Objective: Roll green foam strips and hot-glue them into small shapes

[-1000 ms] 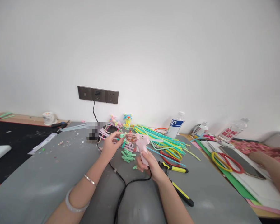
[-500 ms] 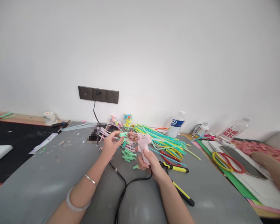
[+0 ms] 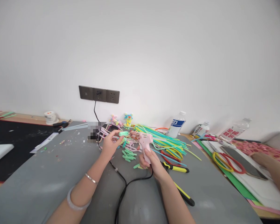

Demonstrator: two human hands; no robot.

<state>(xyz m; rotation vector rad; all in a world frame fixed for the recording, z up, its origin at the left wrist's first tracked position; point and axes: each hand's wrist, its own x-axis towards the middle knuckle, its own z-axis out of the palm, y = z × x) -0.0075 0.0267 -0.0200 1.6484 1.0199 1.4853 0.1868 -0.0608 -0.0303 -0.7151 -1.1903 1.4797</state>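
Observation:
In my right hand (image 3: 150, 160) is a pink hot glue gun (image 3: 145, 144), my fingers wrapped round its handle and its nozzle pointing left. Between the fingertips of my left hand (image 3: 112, 141) I pinch a short green pipe cleaner piece (image 3: 123, 133), just left of the nozzle and apart from it. Below the two hands lies a pile of cut green pieces (image 3: 128, 155). Long green, yellow and blue pipe cleaners (image 3: 163, 140) spread out behind the glue gun. The gun's black cord (image 3: 137, 179) runs down from the handle toward me.
Yellow-and-black pliers (image 3: 179, 169) lie right of my right forearm. Two small pipe cleaner figures (image 3: 128, 120) stand by the wall, near a bottle (image 3: 176, 125). Farther right are scissors (image 3: 226, 161), a phone (image 3: 244, 163) and another person's arm (image 3: 270, 169). A socket panel (image 3: 99, 94) is on the wall.
The glue gun has shifted slightly right, away from the green piece, and a gap shows between them. My left hand stays nearly in place, still pinching the piece.

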